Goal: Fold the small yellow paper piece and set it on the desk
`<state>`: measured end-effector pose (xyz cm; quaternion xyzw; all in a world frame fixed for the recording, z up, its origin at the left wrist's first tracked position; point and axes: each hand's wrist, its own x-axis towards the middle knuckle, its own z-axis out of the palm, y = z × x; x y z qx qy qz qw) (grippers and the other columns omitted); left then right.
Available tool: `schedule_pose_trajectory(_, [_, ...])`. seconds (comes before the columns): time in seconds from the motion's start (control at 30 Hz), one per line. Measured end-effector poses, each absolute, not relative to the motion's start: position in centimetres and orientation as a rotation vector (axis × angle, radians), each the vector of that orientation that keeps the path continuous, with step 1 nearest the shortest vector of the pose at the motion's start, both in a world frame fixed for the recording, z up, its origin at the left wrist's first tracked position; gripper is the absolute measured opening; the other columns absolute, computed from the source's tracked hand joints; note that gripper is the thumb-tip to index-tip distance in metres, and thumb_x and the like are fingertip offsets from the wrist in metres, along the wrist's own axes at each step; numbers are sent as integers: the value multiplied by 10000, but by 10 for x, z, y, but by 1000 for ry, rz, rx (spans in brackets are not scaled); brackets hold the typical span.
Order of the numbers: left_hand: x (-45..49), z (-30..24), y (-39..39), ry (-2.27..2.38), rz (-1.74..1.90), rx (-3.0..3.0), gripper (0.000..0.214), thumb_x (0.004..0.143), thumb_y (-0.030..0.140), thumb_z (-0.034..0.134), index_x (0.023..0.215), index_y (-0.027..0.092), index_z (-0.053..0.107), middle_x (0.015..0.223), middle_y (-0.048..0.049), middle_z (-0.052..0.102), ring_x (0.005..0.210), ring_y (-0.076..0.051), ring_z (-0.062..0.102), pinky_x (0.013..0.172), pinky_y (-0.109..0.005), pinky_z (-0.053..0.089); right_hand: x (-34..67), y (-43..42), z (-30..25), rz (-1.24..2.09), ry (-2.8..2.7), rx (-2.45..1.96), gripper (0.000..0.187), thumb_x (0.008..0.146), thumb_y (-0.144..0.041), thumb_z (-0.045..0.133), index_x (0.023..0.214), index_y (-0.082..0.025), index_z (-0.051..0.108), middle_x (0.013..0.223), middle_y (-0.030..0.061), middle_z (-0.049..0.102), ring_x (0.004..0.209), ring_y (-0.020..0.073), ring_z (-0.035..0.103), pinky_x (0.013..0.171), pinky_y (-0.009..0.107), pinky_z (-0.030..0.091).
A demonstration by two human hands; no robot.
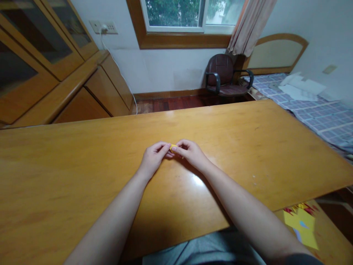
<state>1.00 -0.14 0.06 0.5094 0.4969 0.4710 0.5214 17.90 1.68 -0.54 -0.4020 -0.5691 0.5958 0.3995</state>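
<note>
Left hand point(153, 157) and right hand point(192, 152) both pinch a small yellow piece point(173, 147) between thumb and fingers, over the wooden table point(68, 176), between its near and far edges; piece partly hidden.

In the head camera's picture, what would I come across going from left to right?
Wooden cabinet → left hand → small yellow piece → right hand → maroon chair → checked bedspread.

There are two hands point(154, 156) point(191, 152), one held yellow piece point(173, 148), one armchair point(221, 69) and one window point(172, 14).
</note>
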Motion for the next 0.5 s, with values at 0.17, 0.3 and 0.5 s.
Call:
schedule_pose_trajectory(0.17, [8, -1, 0, 1204, 1170, 1280, 299, 814, 450, 662, 723, 165, 673, 658, -24, 684, 611, -147, 640, 634, -249, 536, 180, 18, -4, 1548, -1415, -1019, 373, 727, -501, 741, 754, -147, 624, 638, -30, 579, 578, 90, 483, 564, 224, 362])
schedule_pose_trajectory(0.3, [5, -8, 2, 1116, 1249, 1161, 344, 839, 510, 620, 793, 171, 656, 685, -18, 673, 628, -149, 643, 612, -249, 526, 181, 19, -7, 1547, -1409, -1035, 375, 717, -503, 746, 756, -149, 629, 637, -29, 586, 577, 93, 490, 560, 223, 364])
schedule_pose_trajectory(0.5, [6, -6, 1, 1182, 1173, 1226, 295, 754, 429, 744, 833, 149, 701, 699, -28, 695, 649, -145, 636, 660, -254, 522, 183, 19, -6, 1564, -1406, -996, 356, 733, -487, 741, 758, -148, 637, 685, -11, 626, 600, 92, 509, 583, 222, 384])
